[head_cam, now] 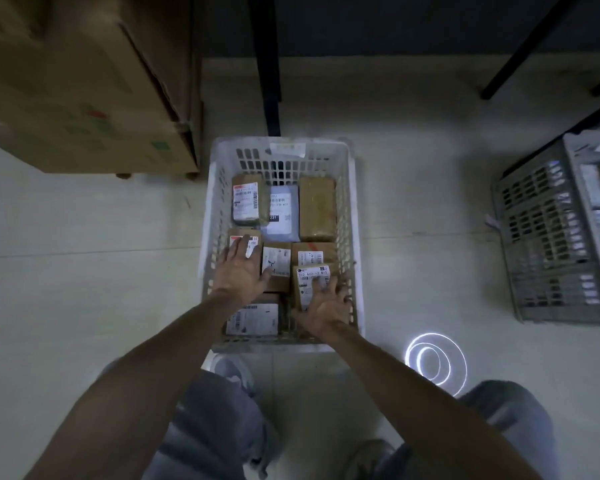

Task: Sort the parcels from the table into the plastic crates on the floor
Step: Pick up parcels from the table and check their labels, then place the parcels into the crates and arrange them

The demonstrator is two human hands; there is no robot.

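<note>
In the crate (229, 157), our left hand (241, 270) lies flat on parcels (277, 261), fingers spread; our right hand (326, 308) rests straight fingers on a tilted parcel (311, 284).

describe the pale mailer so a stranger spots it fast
Find the white plastic crate at the person's feet. In its far row, the mailer lies between a labelled box and a plain brown box. It alone is bluish plastic, not cardboard.

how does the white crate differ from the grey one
The white crate sits straight ahead, fully in view, with the left hand and right hand inside it; the grey crate stands to the right, darker, cut by the frame edge, untouched. Both have slotted walls and hold parcels.
</note>
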